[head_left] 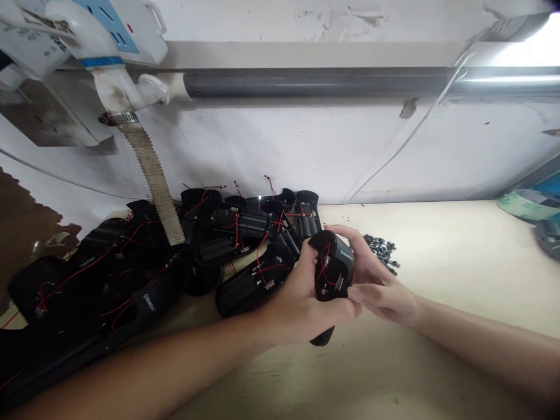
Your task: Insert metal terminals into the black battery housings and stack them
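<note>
Between my two hands is a black plastic housing (331, 263), tilted above the table, with thin red wires and a small metal part inside its hollow side. My left hand (306, 306) wraps round its near and left side, thumb across the front. The fingers of my right hand (378, 280) curl round its right side, and the thumb tip presses close to the metal part. Whether that thumb holds some small piece is hidden. Just left of my hands lies a similar black housing (258, 277) with red wires.
Many more wired black housings (231, 227) are heaped to the left. A pile of small dark parts (382, 252) lies behind my right hand. A ribbed hose (153, 175) hangs over the heap from a white pipe fitting (114, 81). Tape rolls (527, 204) sit at far right.
</note>
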Action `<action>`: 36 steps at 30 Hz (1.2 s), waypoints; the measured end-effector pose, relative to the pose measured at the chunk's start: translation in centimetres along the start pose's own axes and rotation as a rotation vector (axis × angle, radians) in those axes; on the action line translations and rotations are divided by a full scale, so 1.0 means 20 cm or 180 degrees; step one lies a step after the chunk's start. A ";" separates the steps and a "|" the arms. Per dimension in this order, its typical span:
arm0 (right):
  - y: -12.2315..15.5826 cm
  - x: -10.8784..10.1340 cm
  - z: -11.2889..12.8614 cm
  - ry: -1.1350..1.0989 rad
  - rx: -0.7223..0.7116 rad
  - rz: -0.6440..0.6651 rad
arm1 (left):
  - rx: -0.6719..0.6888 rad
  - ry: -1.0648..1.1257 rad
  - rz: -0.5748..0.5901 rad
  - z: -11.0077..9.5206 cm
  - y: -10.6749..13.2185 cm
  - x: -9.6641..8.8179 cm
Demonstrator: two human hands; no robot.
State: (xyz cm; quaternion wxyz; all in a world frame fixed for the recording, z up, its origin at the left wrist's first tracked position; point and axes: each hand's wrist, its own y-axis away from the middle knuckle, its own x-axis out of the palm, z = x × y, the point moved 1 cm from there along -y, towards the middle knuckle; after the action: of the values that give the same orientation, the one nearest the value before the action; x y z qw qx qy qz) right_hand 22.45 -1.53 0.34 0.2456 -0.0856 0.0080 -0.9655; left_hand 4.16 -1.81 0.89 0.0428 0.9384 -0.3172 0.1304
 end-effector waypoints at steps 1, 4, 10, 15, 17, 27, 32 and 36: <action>0.00 0.00 0.00 -0.0100 0.0052 -0.0018 | 0.0087 -0.0002 -0.0003 0.01 0.00 0.01; -0.01 0.00 0.00 -0.0432 0.0116 0.0042 | 0.0179 -0.0026 0.0004 0.03 -0.02 0.01; -0.02 -0.03 -0.03 -0.0819 0.0018 0.0521 | 0.0250 -0.0367 -0.0035 0.07 -0.02 -0.03; -0.01 -0.04 -0.04 -0.0595 -0.0080 0.0585 | 0.0235 -0.0375 -0.0088 0.08 -0.02 -0.04; -0.01 -0.05 -0.04 -0.0529 -0.0103 0.0614 | 0.0227 -0.0357 -0.0105 0.07 -0.02 -0.04; -0.02 -0.02 -0.02 -0.0290 -0.0310 0.0422 | 0.0323 -0.0263 0.0016 0.04 -0.03 -0.01; -0.02 -0.03 -0.02 -0.0255 -0.0287 0.0397 | 0.0444 -0.0242 -0.0020 0.03 -0.03 0.00; -0.01 -0.05 -0.03 -0.0319 -0.0207 0.0506 | 0.0384 -0.0416 -0.0185 0.07 -0.02 -0.02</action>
State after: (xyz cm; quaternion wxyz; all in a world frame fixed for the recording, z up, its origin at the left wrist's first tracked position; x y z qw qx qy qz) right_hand 23.09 -0.96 -0.34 0.3186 -0.1408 0.0339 -0.9368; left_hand 4.43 -1.42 -0.51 -0.0309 0.9545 -0.2835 0.0866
